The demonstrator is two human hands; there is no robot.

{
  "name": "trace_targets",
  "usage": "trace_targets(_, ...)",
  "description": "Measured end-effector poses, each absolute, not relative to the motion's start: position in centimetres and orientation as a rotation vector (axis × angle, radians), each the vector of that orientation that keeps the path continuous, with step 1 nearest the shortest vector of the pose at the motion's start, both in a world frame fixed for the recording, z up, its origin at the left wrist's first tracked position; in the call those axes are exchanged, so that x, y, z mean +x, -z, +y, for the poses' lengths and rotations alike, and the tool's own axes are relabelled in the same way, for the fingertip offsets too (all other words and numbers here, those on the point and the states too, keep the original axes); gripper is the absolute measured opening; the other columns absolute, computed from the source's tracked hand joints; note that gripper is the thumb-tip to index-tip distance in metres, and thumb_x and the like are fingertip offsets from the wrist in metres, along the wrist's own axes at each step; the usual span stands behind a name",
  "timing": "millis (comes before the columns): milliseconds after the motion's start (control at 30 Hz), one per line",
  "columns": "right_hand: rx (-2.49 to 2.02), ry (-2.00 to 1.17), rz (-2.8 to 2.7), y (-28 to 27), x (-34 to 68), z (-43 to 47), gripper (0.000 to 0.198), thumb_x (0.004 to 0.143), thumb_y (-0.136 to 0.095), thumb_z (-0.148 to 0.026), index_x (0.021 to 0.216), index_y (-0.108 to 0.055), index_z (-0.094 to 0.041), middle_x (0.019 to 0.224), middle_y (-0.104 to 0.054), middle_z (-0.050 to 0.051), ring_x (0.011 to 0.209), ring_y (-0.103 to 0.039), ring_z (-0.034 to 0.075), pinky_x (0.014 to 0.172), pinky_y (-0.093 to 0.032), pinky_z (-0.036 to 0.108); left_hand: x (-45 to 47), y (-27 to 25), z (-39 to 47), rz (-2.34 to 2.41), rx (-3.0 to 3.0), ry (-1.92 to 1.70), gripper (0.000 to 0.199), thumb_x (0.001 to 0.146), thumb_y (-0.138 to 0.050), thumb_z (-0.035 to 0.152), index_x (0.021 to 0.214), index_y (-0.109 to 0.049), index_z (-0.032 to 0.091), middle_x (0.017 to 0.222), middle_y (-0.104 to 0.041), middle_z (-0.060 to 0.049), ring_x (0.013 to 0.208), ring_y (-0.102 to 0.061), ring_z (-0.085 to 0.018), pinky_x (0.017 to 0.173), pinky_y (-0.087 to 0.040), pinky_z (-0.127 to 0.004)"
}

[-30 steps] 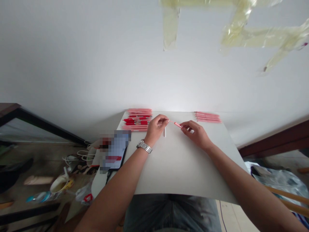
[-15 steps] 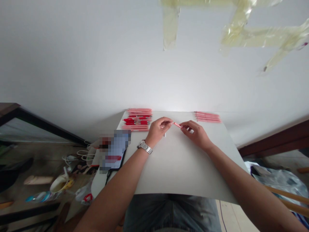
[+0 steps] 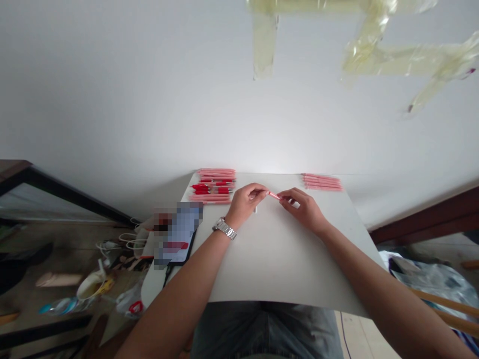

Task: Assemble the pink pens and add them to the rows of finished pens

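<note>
A slim pink pen (image 3: 275,196) is held above the white table between my two hands. My right hand (image 3: 302,205) is closed in a pinch on the pen's right end. My left hand (image 3: 247,202), with a silver watch on its wrist, has thumb and forefinger pinched together at the pen's other end; whether a small part sits between those fingertips is too fine to see. Below the left palm shows a short white piece (image 3: 256,209), partly hidden by the hand. Several pink pens (image 3: 217,172) and red pens (image 3: 213,190) lie stacked left of my left hand.
Several pink pens (image 3: 322,182) lie in a row at the table's back right. A phone (image 3: 181,234), partly blurred out, rests along the left edge with a cable. The wall (image 3: 239,114) stands directly behind the table (image 3: 284,264).
The small gap between my left fingertips and the pen's left end has closed; they now meet. My right hand keeps its grip on the pen, almost unmoved.
</note>
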State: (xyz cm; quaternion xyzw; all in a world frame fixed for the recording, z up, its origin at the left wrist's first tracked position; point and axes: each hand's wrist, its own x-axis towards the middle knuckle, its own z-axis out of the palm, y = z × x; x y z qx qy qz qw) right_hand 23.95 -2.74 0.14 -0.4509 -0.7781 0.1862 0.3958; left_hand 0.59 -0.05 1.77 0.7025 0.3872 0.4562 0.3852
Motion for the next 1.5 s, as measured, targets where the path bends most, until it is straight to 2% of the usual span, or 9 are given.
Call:
trace_targets(200,-1.155,-0.473,-1.973,-0.2,23.9,-2.7,0.020,0.100,-0.059,-0.035,0.112,-0.072,-0.026,0.096,-0.069,0.005,0.082,-0.067,0.018,0.074,-0.056,0.034,0.6,-2.0,-0.3,0.992,1.794,-1.134,0.030,0.094,-0.066,0.047,0.097,-0.075,0.019,0.082,-0.073,-0.003,0.066,-0.061,-0.013,0.057,-0.047,-0.023)
trace_targets(333,-1.149,-0.491,-1.966,-0.2,23.8,-2.7,0.022,0.100,-0.058,-0.038,0.113,-0.072,-0.027,0.097,-0.069,0.006,0.084,-0.068,0.020,0.075,-0.057,0.035,0.6,-1.9,-0.3,0.994,1.798,-1.151,0.029,0.093,-0.067,0.048,0.097,-0.075,0.020,0.086,-0.075,-0.004,0.072,-0.065,-0.015,0.061,-0.050,-0.025)
trace_targets(500,-1.154,-0.502,-1.959,-0.2,23.8,-2.7,0.024,0.100,-0.058,-0.041,0.112,-0.073,-0.028,0.097,-0.070,0.006,0.084,-0.068,0.020,0.075,-0.058,0.036,0.7,-1.9,-0.2,0.976,1.794,-1.157,0.029,0.094,-0.067,0.047,0.098,-0.076,0.020,0.096,-0.078,-0.006,0.086,-0.072,-0.019,0.074,-0.057,-0.028)
trace_targets(800,-1.141,-0.508,-1.952,-0.1,23.6,-2.7,0.020,0.100,-0.059,-0.038,0.110,-0.071,-0.026,0.096,-0.071,0.005,0.085,-0.068,0.020,0.075,-0.057,0.035,0.7,-1.6,0.0,0.972,1.767,-1.176,0.029,0.093,-0.068,0.046,0.102,-0.076,0.020,0.101,-0.079,-0.007,0.090,-0.074,-0.020,0.081,-0.059,-0.030)
trace_targets(1033,-1.181,-0.807,-1.652,0.6,23.7,-2.4,0.031,0.093,-0.069,-0.051,0.106,-0.065,-0.023,0.097,-0.077,0.006,0.089,-0.074,0.022,0.085,-0.061,0.041,0.5,-1.2,0.4,0.972,1.719,-1.218,0.032,0.096,-0.064,0.048,0.104,-0.074,0.019,0.103,-0.078,-0.009,0.097,-0.075,-0.021,0.090,-0.060,-0.033)
trace_targets(1233,-1.105,-0.931,-1.518,0.4,23.8,-2.1,0.036,0.090,-0.072,-0.055,0.100,-0.060,-0.022,0.100,-0.078,0.010,0.097,-0.076,0.024,0.093,-0.060,0.043,0.2,-1.1,0.6,1.076,1.761,-1.243,0.033,0.099,-0.058,0.049,0.102,-0.072,0.020,0.098,-0.078,-0.008,0.092,-0.074,-0.020,0.084,-0.059,-0.032)
trace_targets(1367,-1.104,-0.870,-1.516,0.2,23.7,-2.2,0.037,0.090,-0.072,-0.057,0.100,-0.059,-0.023,0.099,-0.078,0.010,0.101,-0.076,0.025,0.093,-0.060,0.043,0.0,-0.9,0.7,1.179,1.927,-1.267,0.028,0.100,-0.056,0.045,0.099,-0.071,0.022,0.096,-0.076,-0.006,0.087,-0.071,-0.019,0.081,-0.056,-0.030)
trace_targets(1500,-1.145,-0.762,-1.554,0.1,23.7,-2.4,0.036,0.090,-0.072,-0.055,0.101,-0.061,-0.023,0.103,-0.077,0.009,0.095,-0.076,0.023,0.092,-0.060,0.043,-0.2,-0.9,0.9,1.328,2.023,-1.290,0.023,0.100,-0.056,0.040,0.096,-0.070,0.022,0.090,-0.073,-0.005,0.078,-0.066,-0.018,0.077,-0.052,-0.031)
